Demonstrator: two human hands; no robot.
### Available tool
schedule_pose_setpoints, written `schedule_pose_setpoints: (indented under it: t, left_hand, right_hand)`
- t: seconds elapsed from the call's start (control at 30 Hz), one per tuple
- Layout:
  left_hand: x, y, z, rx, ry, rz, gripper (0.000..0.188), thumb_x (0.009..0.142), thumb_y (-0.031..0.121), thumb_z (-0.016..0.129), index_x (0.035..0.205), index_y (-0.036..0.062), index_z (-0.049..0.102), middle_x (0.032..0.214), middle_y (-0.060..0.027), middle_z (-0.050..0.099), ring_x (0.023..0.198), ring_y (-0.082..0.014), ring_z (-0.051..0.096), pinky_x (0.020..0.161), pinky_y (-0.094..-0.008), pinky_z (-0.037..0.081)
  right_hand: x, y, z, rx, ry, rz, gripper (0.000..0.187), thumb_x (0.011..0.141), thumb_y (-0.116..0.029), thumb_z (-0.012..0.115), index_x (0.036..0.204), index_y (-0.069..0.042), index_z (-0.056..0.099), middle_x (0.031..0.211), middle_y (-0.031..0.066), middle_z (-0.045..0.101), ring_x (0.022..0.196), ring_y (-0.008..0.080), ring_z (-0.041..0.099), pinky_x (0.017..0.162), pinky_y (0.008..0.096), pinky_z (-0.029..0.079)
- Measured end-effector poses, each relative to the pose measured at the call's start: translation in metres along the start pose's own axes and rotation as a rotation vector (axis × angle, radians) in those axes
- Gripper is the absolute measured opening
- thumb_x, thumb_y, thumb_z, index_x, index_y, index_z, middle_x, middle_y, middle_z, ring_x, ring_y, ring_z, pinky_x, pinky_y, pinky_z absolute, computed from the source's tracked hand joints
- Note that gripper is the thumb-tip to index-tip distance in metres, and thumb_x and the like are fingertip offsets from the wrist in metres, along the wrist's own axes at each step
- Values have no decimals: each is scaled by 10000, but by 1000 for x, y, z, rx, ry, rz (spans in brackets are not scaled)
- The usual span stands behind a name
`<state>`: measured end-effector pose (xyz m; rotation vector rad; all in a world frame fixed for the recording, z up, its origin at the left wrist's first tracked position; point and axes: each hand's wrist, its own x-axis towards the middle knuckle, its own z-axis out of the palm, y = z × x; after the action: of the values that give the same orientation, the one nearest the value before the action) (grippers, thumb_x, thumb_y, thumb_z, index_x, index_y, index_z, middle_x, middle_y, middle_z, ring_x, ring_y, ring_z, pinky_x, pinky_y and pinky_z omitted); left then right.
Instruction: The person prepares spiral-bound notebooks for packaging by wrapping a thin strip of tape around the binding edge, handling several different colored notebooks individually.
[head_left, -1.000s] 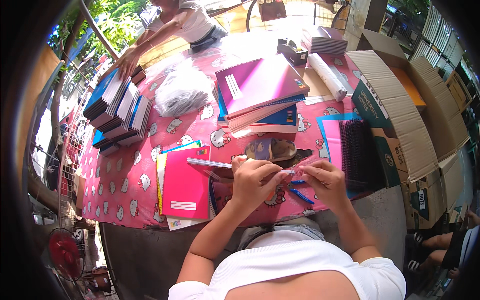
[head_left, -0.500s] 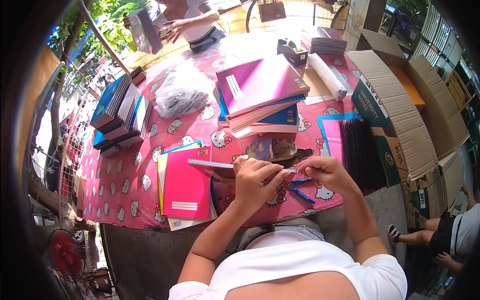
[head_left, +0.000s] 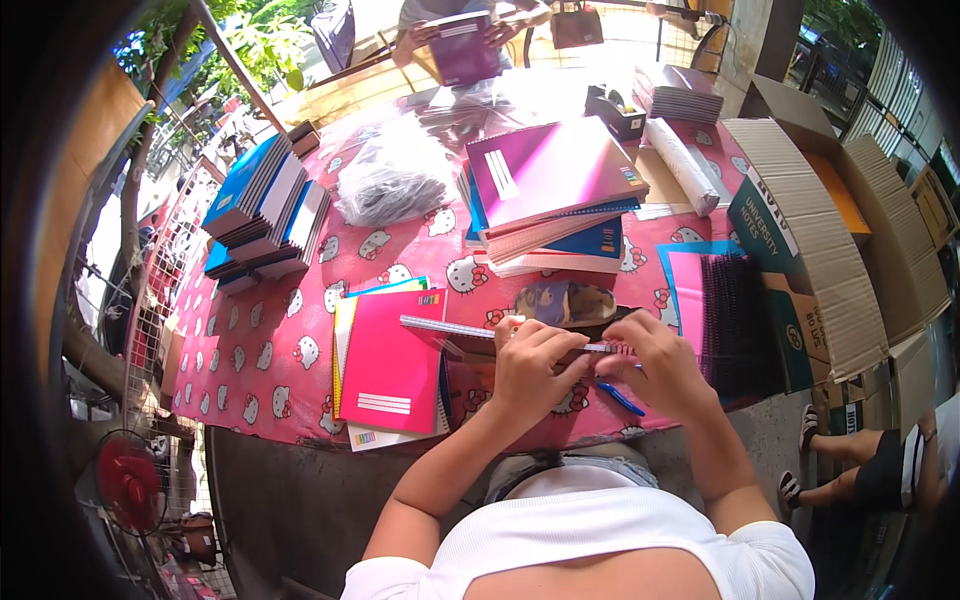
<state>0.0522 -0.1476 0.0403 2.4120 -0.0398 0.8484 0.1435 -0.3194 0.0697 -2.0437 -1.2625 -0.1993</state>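
A notebook (head_left: 455,332) is held edge-on above the table, its spine toward me and its length running left to right. My left hand (head_left: 535,365) is closed round its middle. At the notebook's right end, my right hand (head_left: 662,365) has its fingers bent and pinched by a thin spiral coil (head_left: 622,350) along the spine; the fingertips are partly hidden. Blue-handled pliers (head_left: 622,398) lie just below the right hand. Left of the notebook is a small stack topped by a bright pink notebook (head_left: 390,345). A patterned cloth pouch (head_left: 565,302) lies just beyond my hands.
A tall notebook stack (head_left: 550,175) stands ahead, with clear plastic (head_left: 390,175) left of it. More notebooks (head_left: 260,215) are piled far left. Black coils (head_left: 735,310) lie by an open carton (head_left: 800,240) at right. Across the table, another person holds a purple notebook (head_left: 465,48).
My right hand has closed in on the notebook's right end, with its fingers now curled by the coil. The view has shifted slightly. The person opposite now holds a notebook in both hands.
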Motion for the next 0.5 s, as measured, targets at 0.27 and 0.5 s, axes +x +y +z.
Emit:
schedule_pose_setpoints:
  t: [0.27,0.5]
  left_hand:
    - [-11,4,-6,-12,-12,-15,230,684,199,780,896,125,728,825,3,704,779,-159,621,884,-367,354]
    - [-14,4,-15,12,19,-10,300,664,195,777,944,119,704,849,5,694,813,-179,624,945,-408,351]
  right_hand:
    - [2,-12,0,-73,-155,10,215,870,-263,632,926,-56,629,859,107,598,775,339,624,657,415,500]
    - [76,84,29,-108,-615,40,310,836,-302,661,909,-2,625,918,153,662,870,342,650,759,428,520]
